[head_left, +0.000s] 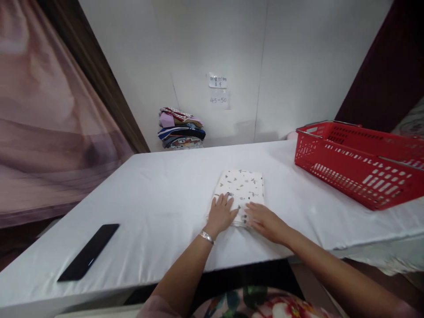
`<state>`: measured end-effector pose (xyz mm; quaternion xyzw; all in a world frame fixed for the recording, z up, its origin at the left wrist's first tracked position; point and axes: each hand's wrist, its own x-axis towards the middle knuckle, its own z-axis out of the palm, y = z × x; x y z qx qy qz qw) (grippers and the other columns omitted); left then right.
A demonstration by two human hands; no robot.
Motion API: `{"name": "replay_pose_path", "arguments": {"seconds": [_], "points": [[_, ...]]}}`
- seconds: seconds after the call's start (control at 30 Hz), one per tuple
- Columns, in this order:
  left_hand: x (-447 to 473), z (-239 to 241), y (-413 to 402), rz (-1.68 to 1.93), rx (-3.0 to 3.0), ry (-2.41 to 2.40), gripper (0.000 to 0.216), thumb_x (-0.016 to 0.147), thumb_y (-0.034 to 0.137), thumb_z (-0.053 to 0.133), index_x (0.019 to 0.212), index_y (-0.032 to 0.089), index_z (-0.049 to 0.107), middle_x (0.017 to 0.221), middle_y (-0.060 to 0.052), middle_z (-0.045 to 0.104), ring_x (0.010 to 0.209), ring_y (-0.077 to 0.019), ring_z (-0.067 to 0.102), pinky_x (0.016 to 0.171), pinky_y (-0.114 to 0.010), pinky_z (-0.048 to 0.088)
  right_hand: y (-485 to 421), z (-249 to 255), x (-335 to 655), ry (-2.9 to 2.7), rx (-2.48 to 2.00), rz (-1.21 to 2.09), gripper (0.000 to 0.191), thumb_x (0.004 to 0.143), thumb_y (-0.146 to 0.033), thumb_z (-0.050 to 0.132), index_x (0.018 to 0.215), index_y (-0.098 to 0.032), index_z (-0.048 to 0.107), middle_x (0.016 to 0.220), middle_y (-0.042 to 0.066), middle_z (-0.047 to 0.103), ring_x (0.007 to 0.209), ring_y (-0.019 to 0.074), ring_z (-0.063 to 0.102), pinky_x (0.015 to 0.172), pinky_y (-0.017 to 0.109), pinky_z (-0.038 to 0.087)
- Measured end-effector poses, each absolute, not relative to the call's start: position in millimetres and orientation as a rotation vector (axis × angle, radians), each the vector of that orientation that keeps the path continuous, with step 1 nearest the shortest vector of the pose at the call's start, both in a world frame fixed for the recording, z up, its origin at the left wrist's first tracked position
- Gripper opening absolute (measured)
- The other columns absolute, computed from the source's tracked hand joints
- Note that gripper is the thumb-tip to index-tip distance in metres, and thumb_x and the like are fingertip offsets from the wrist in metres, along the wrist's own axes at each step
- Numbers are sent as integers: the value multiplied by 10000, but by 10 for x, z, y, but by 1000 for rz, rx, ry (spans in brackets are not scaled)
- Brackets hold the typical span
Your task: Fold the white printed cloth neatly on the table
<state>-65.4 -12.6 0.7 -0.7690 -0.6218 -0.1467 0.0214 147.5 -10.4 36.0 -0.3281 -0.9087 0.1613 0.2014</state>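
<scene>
Where the white-covered surface (159, 207) fills most of the view, everything else sits on or behind it, so it comes first: a broad, smooth sheet running from the near edge back to a pale wall. Next in size is the red basket (361, 163), standing on the right side of the surface, well apart from the hands; what it holds cannot be seen from here. Behind the surface, against the wall, lies a stack of folded cloths (180, 129) in mixed colours. A black phone (88, 251) lies flat near the left front corner, far from the work. Near the middle of the surface rests the folded cloth (241, 192), white with small dark print, squared up into a neat rectangle. The left hand (220, 214) lies flat on its near left corner, fingers spread and pressing down, a bracelet at the wrist; the right hand (263, 219) lies beside it on the near edge, fingers stretched out flat, neither hand's grip closed on anything. The cloth looks light, soft and limp, likely to slump or unfold if lifted by one corner, and it may slide a little on the smooth cover. It would probably carry best taken along the folded near edge with both hands, or scooped from beneath.
</scene>
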Motion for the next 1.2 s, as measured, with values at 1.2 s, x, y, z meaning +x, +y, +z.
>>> {"name": "replay_pose_path", "arguments": {"seconds": [1.2], "points": [[-646,26,956,-365,-2297,-2222,554,898,483,287,1367,199,368,1496,-68,254,1383,-255,182,1041,-504,295,1526,48,1092,-2282,-1898,135,732,873,-579,284,1386,-58,315,1493,186,200,1372,306,119,1070,449,118]]}}
